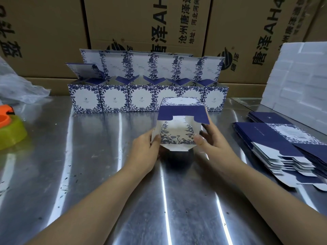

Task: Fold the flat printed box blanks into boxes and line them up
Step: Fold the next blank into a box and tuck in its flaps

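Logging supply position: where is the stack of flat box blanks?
Head view, right side: the stack of flat blanks lies on the metal table, just right of the right hand.

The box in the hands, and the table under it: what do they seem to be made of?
The box looks like thin printed paperboard, matte: its flaps fold along clean creases. The table looks like sheet metal, probably stainless steel, glossy: it mirrors lights in long bright streaks.

Glossy scuffed metal table (106, 174); matt printed card box (178, 133).
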